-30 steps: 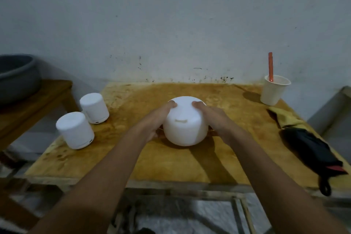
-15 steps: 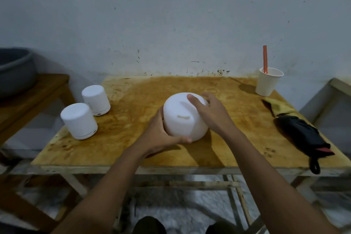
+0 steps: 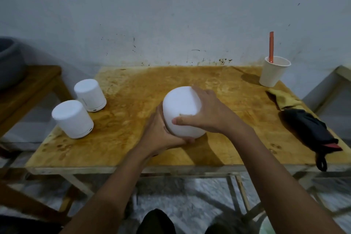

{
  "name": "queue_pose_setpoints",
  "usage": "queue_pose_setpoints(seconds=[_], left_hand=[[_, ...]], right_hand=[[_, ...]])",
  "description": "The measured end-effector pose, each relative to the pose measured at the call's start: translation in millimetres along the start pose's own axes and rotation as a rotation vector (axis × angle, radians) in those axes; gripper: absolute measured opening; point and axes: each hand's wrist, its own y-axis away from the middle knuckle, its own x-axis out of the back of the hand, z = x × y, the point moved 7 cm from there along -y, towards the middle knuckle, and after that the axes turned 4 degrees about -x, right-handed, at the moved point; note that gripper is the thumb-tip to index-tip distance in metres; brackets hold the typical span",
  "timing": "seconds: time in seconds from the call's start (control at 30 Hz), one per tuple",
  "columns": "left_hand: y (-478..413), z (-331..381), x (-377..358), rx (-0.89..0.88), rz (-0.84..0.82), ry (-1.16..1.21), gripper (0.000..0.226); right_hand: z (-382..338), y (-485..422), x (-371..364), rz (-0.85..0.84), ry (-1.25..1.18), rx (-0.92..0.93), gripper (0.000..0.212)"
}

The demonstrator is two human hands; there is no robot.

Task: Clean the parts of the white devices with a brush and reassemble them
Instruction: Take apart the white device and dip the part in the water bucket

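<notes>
A rounded white device sits at the middle of the wooden table, tilted toward me. My left hand grips its lower part from the left and underneath. My right hand wraps over its top and right side, thumb across the front. Two smaller white cylindrical devices stand upright at the table's left: one nearer, one farther. An orange brush handle sticks out of a white paper cup at the back right corner.
A yellow cloth and a black folded item lie along the table's right edge. A lower wooden bench with a grey basin stands to the left. The wall runs right behind the table.
My right hand has slid over the top of the rounded device, thumb now on its front. My left hand has moved lower, under it. The device has tipped toward me.
</notes>
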Motion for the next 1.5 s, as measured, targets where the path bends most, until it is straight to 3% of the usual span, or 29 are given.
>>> queue_pose_setpoints(seconds=[0.33,0.57,0.67,0.8,1.0,1.43,1.5], left_hand=[[4,5,2,-0.049,0.001,-0.033,0.125],[2,-3,0,0.038,-0.025,-0.080,0.130],[2,-5,-1,0.054,-0.035,-0.121,0.129],[4,0,0,0.037,-0.036,-0.170,0.121],[3,2,1,0.039,-0.022,-0.166,0.119],[3,3,0,0.044,-0.028,-0.163,0.119],[3,2,0,0.049,-0.027,-0.162,0.120]], right_hand=[[-13,4,11,0.113,0.043,0.023,0.104],[-16,18,60,0.283,-0.327,0.093,0.063],[15,24,92,0.428,-0.483,-0.015,0.072],[63,22,99,0.544,-0.398,-0.237,0.100],[107,16,63,0.460,-0.151,-0.497,0.117],[107,21,45,0.406,-0.020,-0.484,0.116],[98,30,54,0.547,0.073,-0.451,0.104]])
